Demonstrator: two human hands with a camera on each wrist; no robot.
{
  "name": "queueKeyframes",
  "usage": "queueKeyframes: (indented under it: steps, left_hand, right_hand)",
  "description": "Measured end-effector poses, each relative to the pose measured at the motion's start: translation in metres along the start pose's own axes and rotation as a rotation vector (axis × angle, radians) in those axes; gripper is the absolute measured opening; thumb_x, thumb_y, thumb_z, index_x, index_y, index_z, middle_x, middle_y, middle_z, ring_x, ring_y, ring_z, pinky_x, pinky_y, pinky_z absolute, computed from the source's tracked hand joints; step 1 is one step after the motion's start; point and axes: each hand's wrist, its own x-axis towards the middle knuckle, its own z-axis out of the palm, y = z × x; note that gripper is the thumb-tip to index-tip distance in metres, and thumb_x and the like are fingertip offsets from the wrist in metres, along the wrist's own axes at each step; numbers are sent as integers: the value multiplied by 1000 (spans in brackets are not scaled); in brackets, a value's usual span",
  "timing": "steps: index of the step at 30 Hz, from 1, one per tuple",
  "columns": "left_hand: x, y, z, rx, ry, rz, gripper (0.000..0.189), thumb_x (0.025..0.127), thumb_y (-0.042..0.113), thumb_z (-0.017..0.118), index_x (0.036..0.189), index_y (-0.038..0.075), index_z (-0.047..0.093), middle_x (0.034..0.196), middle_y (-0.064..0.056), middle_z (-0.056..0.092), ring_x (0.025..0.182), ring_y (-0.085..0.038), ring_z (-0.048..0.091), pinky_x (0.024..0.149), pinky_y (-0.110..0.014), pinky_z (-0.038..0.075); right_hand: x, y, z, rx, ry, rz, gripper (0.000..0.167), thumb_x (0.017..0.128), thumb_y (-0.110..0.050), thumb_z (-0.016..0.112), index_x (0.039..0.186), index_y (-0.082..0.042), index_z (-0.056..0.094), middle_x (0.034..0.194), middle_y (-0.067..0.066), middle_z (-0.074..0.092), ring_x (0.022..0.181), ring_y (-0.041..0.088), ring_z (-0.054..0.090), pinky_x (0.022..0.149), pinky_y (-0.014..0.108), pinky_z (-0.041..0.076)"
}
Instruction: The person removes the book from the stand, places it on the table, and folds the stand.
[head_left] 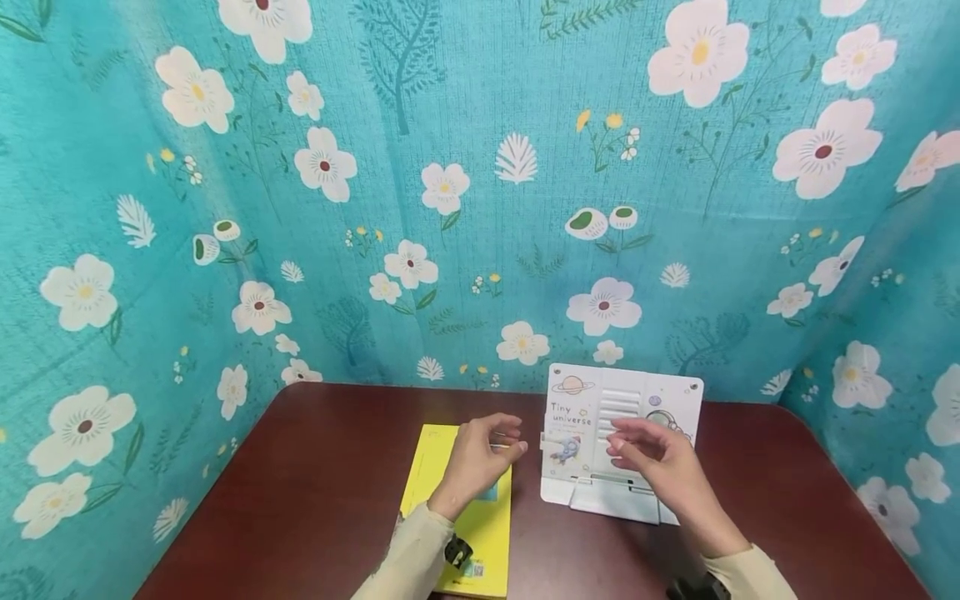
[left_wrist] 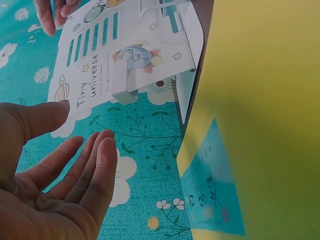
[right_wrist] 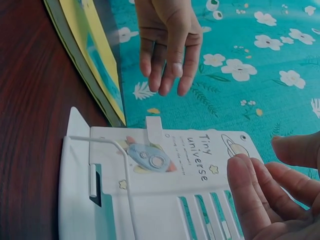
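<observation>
A white book stand (head_left: 581, 458) printed with "Tiny universe", a planet and a rocket stands propped up on the table, slots down its middle and a ledge along its foot. My right hand (head_left: 660, 454) hovers in front of its right half, fingers loosely bent and holding nothing. To the left lies a yellow book (head_left: 487, 550) with a blue label (left_wrist: 212, 185). Above the upper part of that book is my left hand (head_left: 480, 458), its thumb and fingers apart with nothing between them. A small white clip (left_wrist: 122, 85) sticks out at the stand's left edge.
The dark red-brown table (head_left: 315, 483) ends at a turquoise flowered curtain (head_left: 450, 275), which hangs behind and along both sides. A dark band with a small device (head_left: 457, 550) is on the left wrist, another (head_left: 697, 587) on the right.
</observation>
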Motion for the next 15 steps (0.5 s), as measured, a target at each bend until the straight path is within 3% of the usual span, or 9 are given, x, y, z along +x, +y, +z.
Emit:
queueKeyframes:
  steps: [7, 15]
  left_hand:
    - [4, 3, 4, -11, -10, -15, 33, 93, 17, 78, 124, 10, 73, 116, -14, 78, 99, -19, 78, 84, -32, 64]
    - [10, 4, 8, 15, -3, -33, 33, 93, 16, 79, 125, 11, 73, 116, -11, 79, 100, -19, 78, 85, -32, 64]
  right_hand:
    - [1, 4, -6, -28, 7, -12, 38, 98, -6, 70, 132, 9, 63, 112, 27, 74, 85, 5, 76, 76, 30, 65]
    - [2, 5, -15, -66, 7, -24, 41, 99, -14, 72, 132, 7, 64, 109, 21, 76, 87, 3, 76, 77, 28, 64]
